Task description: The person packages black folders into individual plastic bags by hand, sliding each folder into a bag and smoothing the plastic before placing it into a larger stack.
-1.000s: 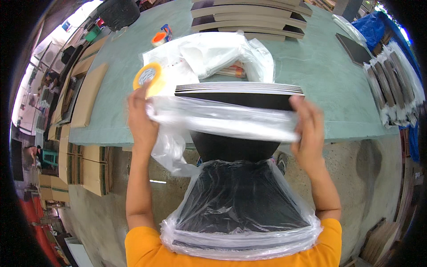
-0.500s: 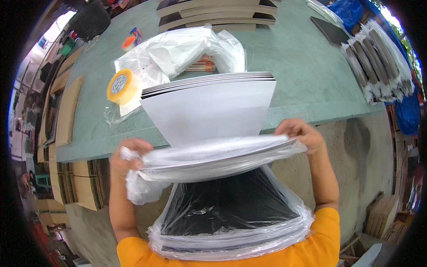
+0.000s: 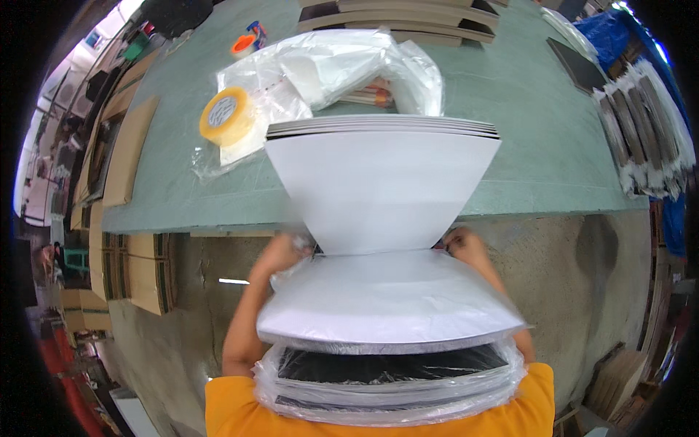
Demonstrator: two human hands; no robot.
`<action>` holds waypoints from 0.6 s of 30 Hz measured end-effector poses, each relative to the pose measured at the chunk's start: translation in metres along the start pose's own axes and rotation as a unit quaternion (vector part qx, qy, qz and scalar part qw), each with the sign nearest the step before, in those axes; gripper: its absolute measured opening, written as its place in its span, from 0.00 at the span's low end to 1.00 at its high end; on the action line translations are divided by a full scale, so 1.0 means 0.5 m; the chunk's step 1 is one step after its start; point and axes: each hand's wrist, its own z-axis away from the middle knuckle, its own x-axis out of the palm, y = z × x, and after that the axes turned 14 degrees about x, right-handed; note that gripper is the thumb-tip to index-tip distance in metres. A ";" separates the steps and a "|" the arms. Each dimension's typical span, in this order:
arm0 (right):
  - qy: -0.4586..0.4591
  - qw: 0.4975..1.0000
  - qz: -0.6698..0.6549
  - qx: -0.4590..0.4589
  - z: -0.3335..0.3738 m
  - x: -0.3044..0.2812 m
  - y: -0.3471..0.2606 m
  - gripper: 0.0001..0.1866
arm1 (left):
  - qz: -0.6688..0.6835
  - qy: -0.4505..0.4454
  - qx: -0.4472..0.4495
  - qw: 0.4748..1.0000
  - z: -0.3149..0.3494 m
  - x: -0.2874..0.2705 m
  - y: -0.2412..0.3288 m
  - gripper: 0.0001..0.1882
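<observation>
Left hand (image 3: 281, 255) and right hand (image 3: 464, 245) flank the panel stack (image 3: 384, 186); remotely, I cannot tell what they grip. Left of the stack, small printing marks a tape roll (image 3: 230, 118).

left arm (image 3: 244, 324) stretched forward from an orange sleeve (image 3: 227, 404), left hand (image 3: 285, 251) bent inward and slightly blurred, right arm (image 3: 489, 273) reached forward too, its lower part partly hidden, right hand (image 3: 462, 244) curled inward, both hands roughly level, well apart, fingertips were unclear
</observation>
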 end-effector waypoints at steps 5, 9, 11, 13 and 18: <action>-0.452 0.789 -0.298 -0.291 0.195 -0.187 -0.255 0.19 | 0.440 -0.164 0.246 0.848 0.058 -0.272 0.310 0.09; -0.590 0.721 0.028 -0.362 0.194 -0.056 -0.286 0.31 | 0.375 -0.317 0.320 0.810 0.022 -0.117 0.354 0.10; -0.478 0.834 0.148 -0.235 0.138 0.012 -0.212 0.32 | 0.319 -0.173 0.252 0.897 -0.005 0.031 0.259 0.11; -0.374 0.896 0.211 -0.113 0.077 0.052 -0.116 0.36 | 0.157 -0.104 0.121 0.975 -0.023 0.142 0.115 0.08; -0.385 0.896 0.202 -0.090 0.042 0.035 -0.207 0.35 | 0.143 0.074 0.145 0.976 -0.127 0.063 0.231 0.12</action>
